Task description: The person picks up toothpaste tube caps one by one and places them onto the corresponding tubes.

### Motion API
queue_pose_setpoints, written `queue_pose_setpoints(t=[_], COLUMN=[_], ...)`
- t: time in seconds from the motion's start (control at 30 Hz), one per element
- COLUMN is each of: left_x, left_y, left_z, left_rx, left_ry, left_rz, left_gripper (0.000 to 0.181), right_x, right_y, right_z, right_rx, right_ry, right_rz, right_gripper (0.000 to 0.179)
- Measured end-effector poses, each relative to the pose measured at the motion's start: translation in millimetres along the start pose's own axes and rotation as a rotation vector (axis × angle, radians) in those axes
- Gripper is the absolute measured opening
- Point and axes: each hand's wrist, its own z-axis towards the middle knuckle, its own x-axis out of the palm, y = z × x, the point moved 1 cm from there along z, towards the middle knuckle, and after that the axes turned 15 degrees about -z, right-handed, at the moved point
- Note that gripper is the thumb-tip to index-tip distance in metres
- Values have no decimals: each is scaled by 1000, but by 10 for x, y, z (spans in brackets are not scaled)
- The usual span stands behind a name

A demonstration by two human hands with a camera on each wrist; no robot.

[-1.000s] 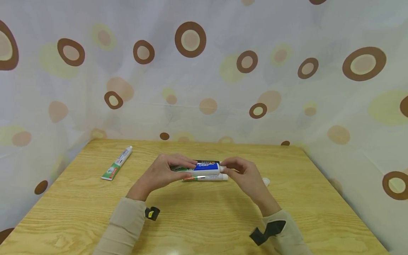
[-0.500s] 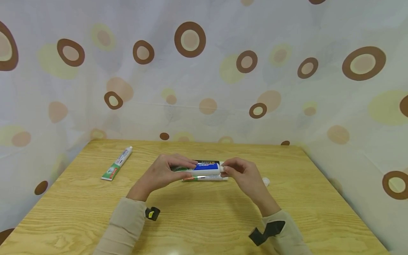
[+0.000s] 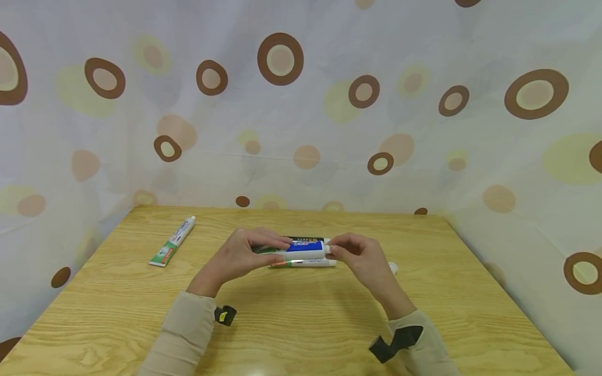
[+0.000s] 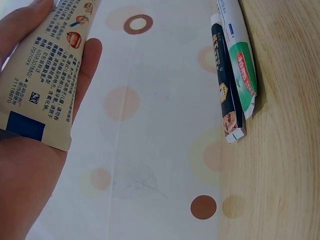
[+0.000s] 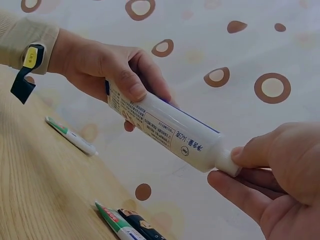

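My left hand [image 3: 240,256] grips a white and blue toothpaste tube [image 3: 305,249] around its tail half, holding it level above the table. In the left wrist view the printed back of this toothpaste tube [image 4: 47,65] faces the camera, its flat tail end down. At the other end, my right hand [image 3: 362,261] pinches the tube's white cap [image 5: 227,161] between thumb and fingers. The cap sits at the tube's mouth; whether it is screwed tight I cannot tell. Below and behind the held tube lie a green and white toothpaste tube [image 3: 310,263] and a black toothpaste box or tube [image 4: 225,80].
Another green and white toothpaste tube [image 3: 172,241] lies at the table's left. A small white round object [image 3: 393,268], perhaps a cap, lies right of my right wrist, partly hidden. The wooden table [image 3: 282,329] ends at a spotted curtain [image 3: 301,104].
My right fingers have shifted slightly at the cap. The left hand and the toothpaste tube have stayed almost in place.
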Motion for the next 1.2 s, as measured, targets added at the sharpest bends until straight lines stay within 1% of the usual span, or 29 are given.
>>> queue_pose_setpoints(t=[0.17,0.27,0.43,0.6,0.67,0.77,0.83,0.9,0.97,1.1,1.2], left_x=[1,0,3,12,15,18,22,27,34,54,75], left_y=[-13,-24,-21,13,25,44,62,80,96,100,107], left_z=[18,21,36,56,56,46,34,24,18,30,51], left_rx=[-2,6,19,16,10,-15,-36,-54,-57,-36,-36], left_ry=[1,6,9,22,37,73,102,129,149,184,212], left_rz=[-4,-1,10,31,27,17,33,60,98,169,207], left_gripper=[28,28,28,26,26,29,31,32,32,31,32], right_x=[-27,-37,-56,-51,-45,-39,-35,-30,-23,-18,-20], right_y=[16,24,22,-10,-20,-36,-53,-81,-110,-154,-178], right_z=[-7,-4,-7,-7,-9,-19,-29,-39,-46,-49,-50], right_rx=[-19,-33,-44,-18,-10,-4,1,2,1,-16,-30], right_ry=[-25,-35,-33,-22,-17,-2,12,33,56,90,110], right_rz=[-59,-72,-76,-57,-54,-52,-54,-65,-74,-96,-96], right_gripper=[17,16,15,14,14,14,13,12,11,11,12])
